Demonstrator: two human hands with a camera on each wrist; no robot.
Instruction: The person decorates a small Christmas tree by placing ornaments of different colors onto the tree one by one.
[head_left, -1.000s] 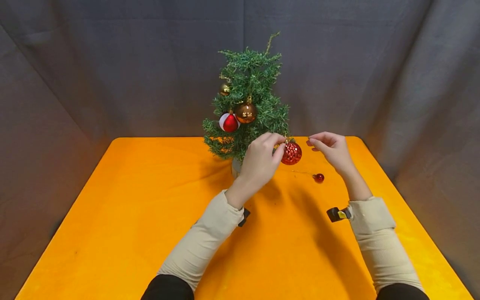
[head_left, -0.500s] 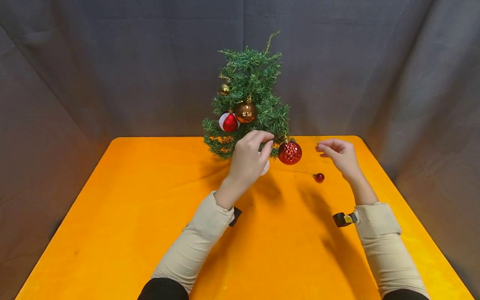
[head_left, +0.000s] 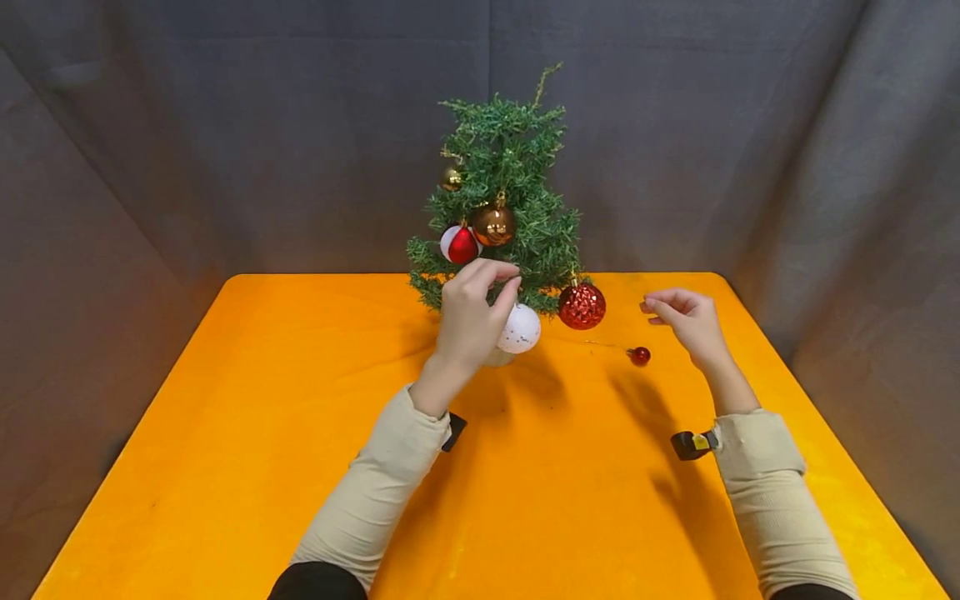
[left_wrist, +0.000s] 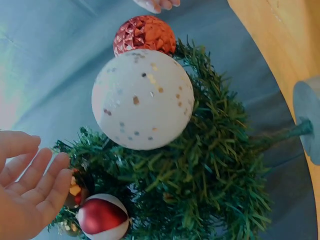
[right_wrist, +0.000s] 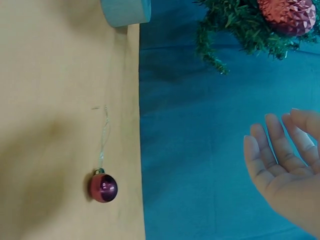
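A small green tree (head_left: 517, 167) stands at the far side of the orange table (head_left: 225, 467). On its lower branches hang a white speckled ball (head_left: 519, 328) and a red faceted ball (head_left: 581, 305). My left hand (head_left: 504, 279) hovers at the branch just above and left of the white ball, fingers loosely curved and holding nothing. In the left wrist view the left hand (left_wrist: 35, 175) is apart from the white ball (left_wrist: 142, 100). My right hand (head_left: 663, 304) floats relaxed and empty over the table, above a small red ball (head_left: 639, 356) lying there with its thin hook.
Higher on the tree hang a red-and-white ball (head_left: 459, 243), a bronze ball (head_left: 492, 225) and a small gold ball (head_left: 450, 177). The tree's grey base (right_wrist: 125, 11) sits near the table's far edge. Grey cloth (head_left: 150, 150) surrounds the table.
My left hand let go of the red faceted ball, now hanging on the branch, and moved left, uncovering the white ball. My right hand sank and drew back to the right.
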